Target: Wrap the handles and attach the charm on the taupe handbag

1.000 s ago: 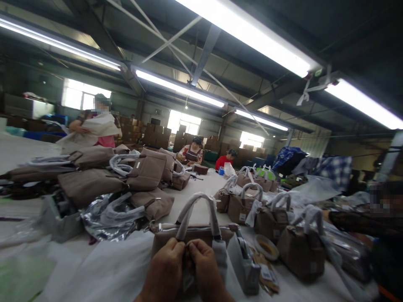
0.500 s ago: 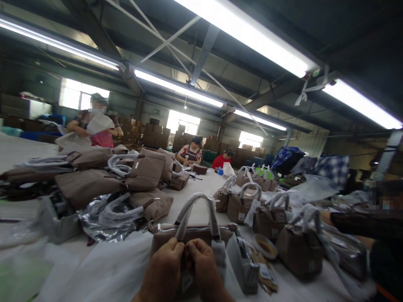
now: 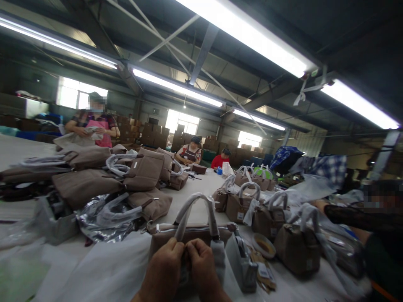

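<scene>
A taupe handbag [image 3: 159,240] stands upright in front of me, its zip along the top. White wrapping covers its raised handle [image 3: 186,212]. My left hand [image 3: 165,266] is closed at the foot of the handle's near left leg, thumb and fingers pinched on it. Right beside it, my right hand [image 3: 201,260] is also closed in a pinch, the fingertips almost touching the left ones. Whatever the right fingers hold is too small or hidden to make out. Both hands cover much of the bag's front.
A grey tape dispenser [image 3: 244,264] stands right of the bag, near paper tags [image 3: 266,272] and a round dish [image 3: 263,245]. Wrapped handbags [image 3: 297,249] line the right; more bags [image 3: 88,186] pile up left beside another dispenser [image 3: 55,220]. A co-worker's arm [image 3: 343,218] reaches in at right.
My hands keep nearly the same pinch at the handle. At the far left, a co-worker has lowered the pale cloth-like item. The view has shifted very slightly.
</scene>
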{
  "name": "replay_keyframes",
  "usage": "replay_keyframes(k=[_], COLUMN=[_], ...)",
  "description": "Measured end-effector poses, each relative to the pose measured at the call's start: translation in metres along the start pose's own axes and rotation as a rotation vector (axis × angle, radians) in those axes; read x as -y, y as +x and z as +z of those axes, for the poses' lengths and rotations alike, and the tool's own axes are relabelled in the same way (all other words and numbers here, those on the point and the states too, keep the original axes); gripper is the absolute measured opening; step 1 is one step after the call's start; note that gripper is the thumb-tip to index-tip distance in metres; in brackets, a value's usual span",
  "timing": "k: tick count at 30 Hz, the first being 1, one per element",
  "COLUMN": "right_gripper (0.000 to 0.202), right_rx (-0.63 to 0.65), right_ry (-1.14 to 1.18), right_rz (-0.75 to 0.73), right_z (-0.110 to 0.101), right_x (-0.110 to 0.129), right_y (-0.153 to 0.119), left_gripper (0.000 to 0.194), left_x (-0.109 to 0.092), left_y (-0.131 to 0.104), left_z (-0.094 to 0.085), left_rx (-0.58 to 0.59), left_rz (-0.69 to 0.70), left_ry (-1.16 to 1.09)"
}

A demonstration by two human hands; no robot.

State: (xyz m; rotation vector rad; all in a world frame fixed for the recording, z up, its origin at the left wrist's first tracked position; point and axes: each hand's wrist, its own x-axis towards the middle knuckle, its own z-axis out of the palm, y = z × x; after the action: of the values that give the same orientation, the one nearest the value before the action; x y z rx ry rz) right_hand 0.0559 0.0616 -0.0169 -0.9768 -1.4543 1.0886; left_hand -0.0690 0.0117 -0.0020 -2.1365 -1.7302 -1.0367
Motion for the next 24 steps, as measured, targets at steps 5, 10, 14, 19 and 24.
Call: replay_keyframes(k=[5,10,14,19,24], right_gripper=[0.030,0.026,0.028,0.034,0.033], right_rx=[-0.006,-0.051,-0.100,-0.134,-0.417], right_ry=[-0.023,-0.221,-0.228,-0.192,-0.295], right_rz=[0.004,-0.085,-0.105,-0.295,-0.223], right_z=[0.003,0.006,0.011,-0.017,-0.090], right_x=[-0.005,0.001,0.009,-0.002,-0.034], right_y=[-0.002,-0.004,-0.010,-0.029,-0.045], left_gripper=[0.028,0.028,0.028,0.028,0.039], left_x=[0.005,0.003,0.008,0.032,0.051], left_y=[-0.004,-0.001,0.000,-0.014,-0.047], left_z=[0.008,0.011,0.013,0.009,0.008], left_rx=[-0.105,-0.155,-0.159,-0.342,-0.374], left_rz=[0.078,0.106,0.111,0.124,0.066], left_ry=[-0.036,-0.012,-0.057,-0.080,-0.078])
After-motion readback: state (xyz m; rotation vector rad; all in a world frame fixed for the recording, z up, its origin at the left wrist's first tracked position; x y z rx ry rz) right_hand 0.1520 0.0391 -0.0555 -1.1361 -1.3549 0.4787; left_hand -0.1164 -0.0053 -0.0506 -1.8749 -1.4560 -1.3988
